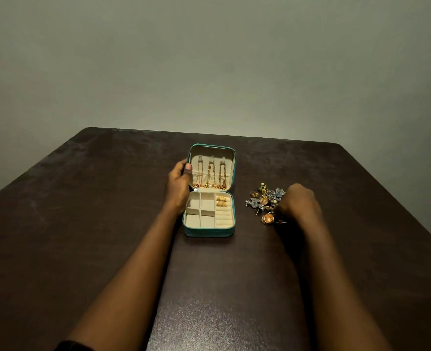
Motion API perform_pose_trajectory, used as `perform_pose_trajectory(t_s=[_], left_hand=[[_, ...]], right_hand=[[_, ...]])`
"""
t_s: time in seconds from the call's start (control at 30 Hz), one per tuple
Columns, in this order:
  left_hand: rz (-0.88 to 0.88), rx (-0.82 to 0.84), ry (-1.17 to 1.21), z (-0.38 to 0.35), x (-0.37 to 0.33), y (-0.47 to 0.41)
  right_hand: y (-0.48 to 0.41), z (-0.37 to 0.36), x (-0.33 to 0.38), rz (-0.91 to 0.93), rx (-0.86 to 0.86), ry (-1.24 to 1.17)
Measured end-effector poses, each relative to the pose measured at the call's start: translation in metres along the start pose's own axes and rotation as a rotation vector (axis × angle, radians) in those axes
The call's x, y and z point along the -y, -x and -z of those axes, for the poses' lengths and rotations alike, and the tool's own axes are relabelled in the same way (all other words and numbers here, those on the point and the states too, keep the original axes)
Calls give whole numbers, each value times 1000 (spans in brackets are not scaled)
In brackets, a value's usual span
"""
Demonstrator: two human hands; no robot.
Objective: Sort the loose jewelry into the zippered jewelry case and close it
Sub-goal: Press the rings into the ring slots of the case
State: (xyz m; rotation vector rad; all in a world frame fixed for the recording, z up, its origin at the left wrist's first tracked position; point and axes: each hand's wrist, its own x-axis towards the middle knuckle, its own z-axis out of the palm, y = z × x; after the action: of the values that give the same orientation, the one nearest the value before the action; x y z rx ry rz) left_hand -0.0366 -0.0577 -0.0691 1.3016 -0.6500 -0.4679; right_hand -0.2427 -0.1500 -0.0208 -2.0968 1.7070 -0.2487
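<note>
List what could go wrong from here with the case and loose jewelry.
The loose pile looks tangled, so the right hand may drag extra pieces off with whatever it lifts.
The left hand holds the lid up; if it lets go, the lid might drop, and the hanging chains could snag.

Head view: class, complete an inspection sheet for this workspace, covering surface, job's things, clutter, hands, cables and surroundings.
Surface: dark brown table, patchy sheen.
Job's things: teal jewelry case lies open, lid raised; three chains hang in the lid; two gold rings sit in the ring rolls; loose jewelry pile lies right of the case, apart from it.
Clutter: nothing seen.
Hands: left hand grips the lid's left edge; right hand is at the pile, fingers curled, grip hidden.
Cables: nothing seen.
Surroundings: plain grey wall.
</note>
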Motion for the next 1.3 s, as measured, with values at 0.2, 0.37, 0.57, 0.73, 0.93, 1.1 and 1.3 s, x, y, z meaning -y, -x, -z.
perform_pose_trajectory(t_s=[0.2, 0.37, 0.57, 0.73, 0.93, 1.1, 1.3], left_hand=[[-2, 4, 13, 0, 0, 0], [0, -2, -1, 1, 1, -1], [0, -3, -3, 1, 2, -1], [5, -6, -13, 1, 3, -1], [11, 4, -1, 1, 2, -1], [-3, -3, -18, 1, 2, -1], [-10, -5, -6, -1, 2, -1]], right_hand=[[0, -1, 0, -7, -57, -39], [-1, -1, 3, 70, -139, -149], [6, 0, 11, 239, -157, -429], [15, 1, 14, 424, 90, -722], [26, 0, 19, 575, 248, -952], [33, -3, 25, 675, 211, -990], [38, -5, 31, 717, 265, -1015]])
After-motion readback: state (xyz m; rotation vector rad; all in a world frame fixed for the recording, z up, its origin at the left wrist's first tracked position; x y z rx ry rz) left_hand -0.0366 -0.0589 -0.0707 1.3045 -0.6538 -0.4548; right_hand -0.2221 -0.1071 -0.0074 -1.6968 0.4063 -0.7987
